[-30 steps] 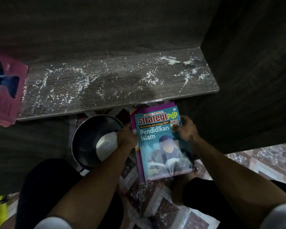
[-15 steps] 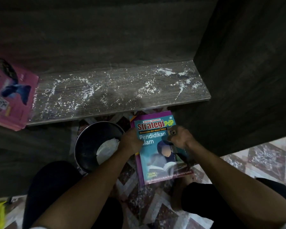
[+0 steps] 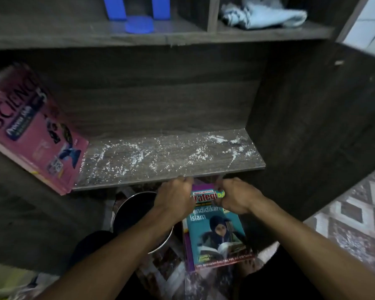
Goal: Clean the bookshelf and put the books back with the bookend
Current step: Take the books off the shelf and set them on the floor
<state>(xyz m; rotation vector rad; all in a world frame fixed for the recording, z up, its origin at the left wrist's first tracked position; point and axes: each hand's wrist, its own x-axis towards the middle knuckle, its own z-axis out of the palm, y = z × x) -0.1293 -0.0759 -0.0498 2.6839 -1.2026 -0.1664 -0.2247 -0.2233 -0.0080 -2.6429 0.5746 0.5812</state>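
A dark wooden shelf board [image 3: 171, 156] is strewn with white powder. Below its front edge a teal and purple book [image 3: 217, 232] lies on the patterned floor. My left hand [image 3: 175, 200] and my right hand [image 3: 236, 195] curl over the book's top edge, side by side. A pink science book [image 3: 30, 128] leans tilted at the shelf's left end. On the shelf above stands a blue bookend [image 3: 139, 16], with a pale blue cloth [image 3: 264, 14] in the compartment to its right.
A dark metal bowl [image 3: 134, 211] sits on the floor left of the book, partly under my left forearm. The cabinet's dark side wall [image 3: 312, 126] closes the shelf on the right. Patterned floor [image 3: 351, 217] spreads at the right.
The view has tilted up, bringing the upper shelf with bookend and cloth into sight. Both hands have slid to the book's top edge, close under the shelf front.
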